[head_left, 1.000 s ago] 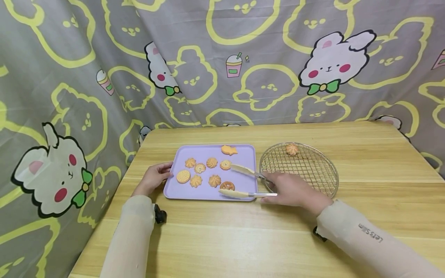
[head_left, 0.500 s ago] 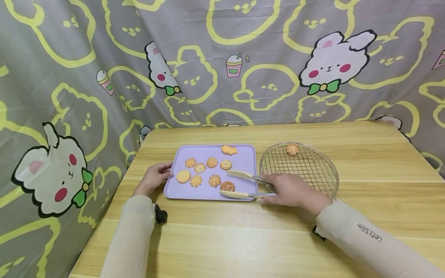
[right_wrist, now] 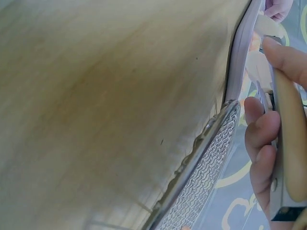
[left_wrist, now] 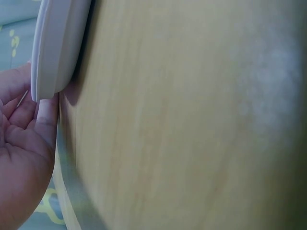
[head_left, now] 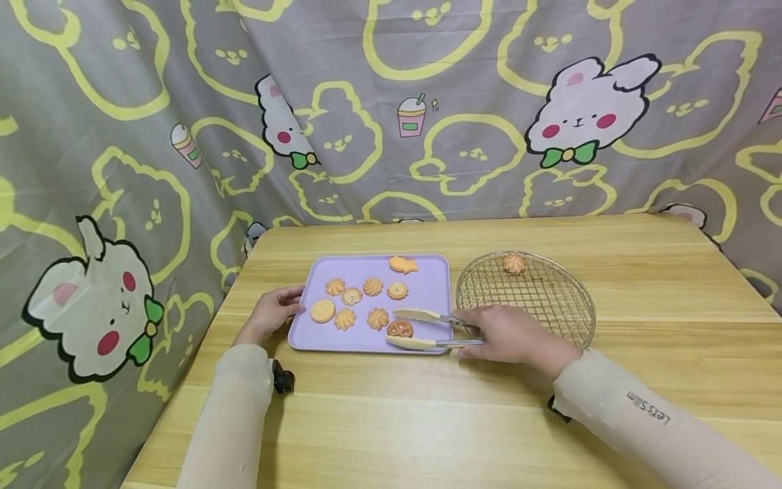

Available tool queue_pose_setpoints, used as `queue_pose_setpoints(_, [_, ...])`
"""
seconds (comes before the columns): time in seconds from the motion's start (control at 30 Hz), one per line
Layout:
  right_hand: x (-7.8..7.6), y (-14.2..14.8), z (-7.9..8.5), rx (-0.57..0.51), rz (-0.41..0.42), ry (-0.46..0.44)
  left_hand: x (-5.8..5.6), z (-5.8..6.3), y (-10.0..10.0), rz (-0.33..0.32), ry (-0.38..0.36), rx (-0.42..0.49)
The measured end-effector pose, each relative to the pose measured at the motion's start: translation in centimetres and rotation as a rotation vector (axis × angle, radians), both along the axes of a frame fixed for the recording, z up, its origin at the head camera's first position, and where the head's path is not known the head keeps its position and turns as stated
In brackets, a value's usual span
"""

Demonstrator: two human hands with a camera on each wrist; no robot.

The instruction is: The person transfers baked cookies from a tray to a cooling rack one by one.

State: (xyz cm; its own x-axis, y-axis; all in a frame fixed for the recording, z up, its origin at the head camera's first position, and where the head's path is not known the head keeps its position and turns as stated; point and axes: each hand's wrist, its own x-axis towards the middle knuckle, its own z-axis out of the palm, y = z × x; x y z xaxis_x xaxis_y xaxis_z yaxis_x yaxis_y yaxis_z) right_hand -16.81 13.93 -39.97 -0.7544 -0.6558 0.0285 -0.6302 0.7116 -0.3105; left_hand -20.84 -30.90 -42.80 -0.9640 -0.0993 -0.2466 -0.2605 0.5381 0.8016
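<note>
My left hand (head_left: 269,315) holds the left edge of a purple tray (head_left: 318,339); the left wrist view has the tray rim (left_wrist: 45,72) between thumb and fingers. On the tray lie several cookies, among them a pretzel-shaped cookie (head_left: 400,329), a swirl cookie (head_left: 377,318), a ring-shaped cookie (head_left: 397,291) and a fish-shaped cookie (head_left: 402,264). Tongs (head_left: 455,320) are gripped in my right hand (head_left: 507,333), fingers curled round the handle (right_wrist: 290,139). Their two cream tips stand apart, one on either side of the pretzel cookie.
A round wire rack (head_left: 531,292) stands just right of the tray, partly under my right hand. One swirl cookie (head_left: 514,263) sits at its back edge. The wooden table (head_left: 391,421) meets a patterned curtain (head_left: 464,75) at the back and left.
The upper tip of the tongs has moved down from the ring-shaped cookie toward the pretzel cookie, narrowing the gap between the tips. My left hand and the tray have stayed put.
</note>
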Motion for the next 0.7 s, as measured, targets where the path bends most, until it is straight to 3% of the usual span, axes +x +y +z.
queue_pose_setpoints(0.7, [-0.02,-0.08,-0.11,0.001,0.028,0.002,0.04,0.09,0.21,0.028,-0.017,0.015])
